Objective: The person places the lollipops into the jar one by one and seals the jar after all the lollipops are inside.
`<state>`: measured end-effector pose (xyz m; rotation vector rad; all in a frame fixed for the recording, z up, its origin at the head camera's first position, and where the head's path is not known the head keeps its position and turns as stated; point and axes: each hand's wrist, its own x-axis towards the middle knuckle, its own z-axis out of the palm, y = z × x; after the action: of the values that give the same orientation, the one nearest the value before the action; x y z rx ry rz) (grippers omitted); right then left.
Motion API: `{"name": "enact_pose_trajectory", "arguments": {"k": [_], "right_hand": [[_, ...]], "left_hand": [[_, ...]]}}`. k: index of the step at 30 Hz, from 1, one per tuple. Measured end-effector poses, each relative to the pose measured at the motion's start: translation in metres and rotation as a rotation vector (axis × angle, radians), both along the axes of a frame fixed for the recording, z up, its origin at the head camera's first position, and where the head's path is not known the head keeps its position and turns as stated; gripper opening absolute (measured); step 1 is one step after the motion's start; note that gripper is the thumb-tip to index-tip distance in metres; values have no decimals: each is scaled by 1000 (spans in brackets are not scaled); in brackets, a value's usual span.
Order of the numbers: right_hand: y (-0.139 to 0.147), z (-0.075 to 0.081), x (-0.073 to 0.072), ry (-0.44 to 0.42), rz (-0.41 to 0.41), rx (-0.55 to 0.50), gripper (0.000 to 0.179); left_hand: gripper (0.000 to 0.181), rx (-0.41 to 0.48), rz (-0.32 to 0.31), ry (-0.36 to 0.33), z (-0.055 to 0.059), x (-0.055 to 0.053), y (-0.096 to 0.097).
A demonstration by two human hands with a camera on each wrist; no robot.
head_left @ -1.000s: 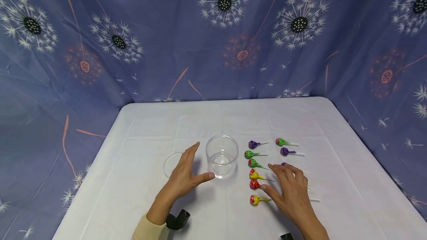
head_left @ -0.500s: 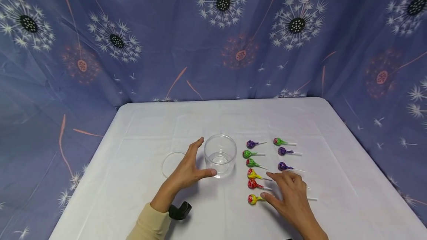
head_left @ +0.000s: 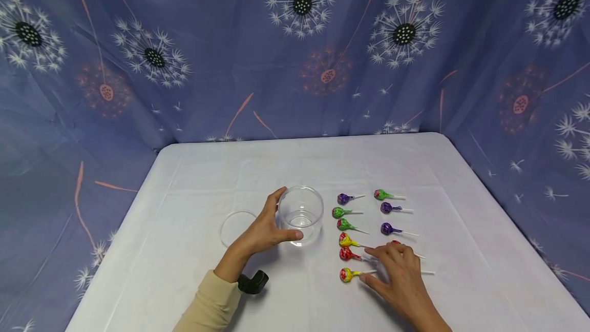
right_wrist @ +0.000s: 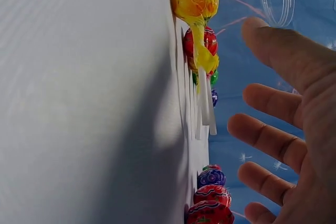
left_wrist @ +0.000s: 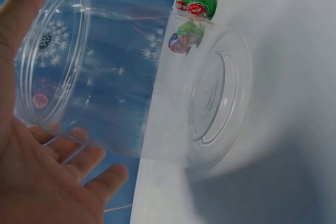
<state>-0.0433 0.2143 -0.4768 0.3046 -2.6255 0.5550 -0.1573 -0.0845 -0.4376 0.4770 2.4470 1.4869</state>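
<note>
A clear plastic jar [head_left: 301, 214] stands upright and uncovered mid-table. My left hand [head_left: 262, 230] is spread around its left side, thumb across the front, fingertips by the rim. In the left wrist view the hand [left_wrist: 47, 161] curves about the jar's mouth. My right hand [head_left: 398, 275] hovers over the lollipops, fingers parted, nothing held. Below its thumb and forefinger lie a yellow lollipop [head_left: 346, 274] and a red lollipop [head_left: 346, 253]; another yellow lollipop [head_left: 345, 240] is just beyond. The hand hides part of the right-hand column.
Purple [head_left: 343, 199] and green lollipops [head_left: 338, 212] continue the left column, sticks pointing right. A second column holds a green lollipop [head_left: 380, 194] and purple ones [head_left: 386, 208]. A clear round lid [head_left: 222, 229] lies left of the jar. A patterned blue curtain [head_left: 221, 65] hangs behind the white table [head_left: 193, 178].
My left hand has moved right and closer around the jar. The right hand has drawn slightly toward me, uncovering a purple lollipop in the right column. The whole view has shifted slightly.
</note>
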Motion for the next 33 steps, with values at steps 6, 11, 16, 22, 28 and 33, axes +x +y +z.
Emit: {"name": "enact_pose_trajectory", "arguments": {"k": [6,11,16,22,28,33], "right_hand": [[3,-1,4,-41,-17,11,49],[14,2,6,-55,-48,-3,49],[29,7,10,-140,-155,-21,52],[52,10,17,-101,-199,-40,50],[68,10,23,-153,-240,-36,47],[78,8,25,-204,-269,-26,46]], "left_hand": [[109,28,-9,-8,-1,-4,6],[109,24,6,-12,-2,-6,8],[107,25,18,0,-4,-7,10],[105,31,7,1,-6,-9,12],[105,51,4,-3,-7,-8,12],[103,68,12,-15,-8,-6,13]]}}
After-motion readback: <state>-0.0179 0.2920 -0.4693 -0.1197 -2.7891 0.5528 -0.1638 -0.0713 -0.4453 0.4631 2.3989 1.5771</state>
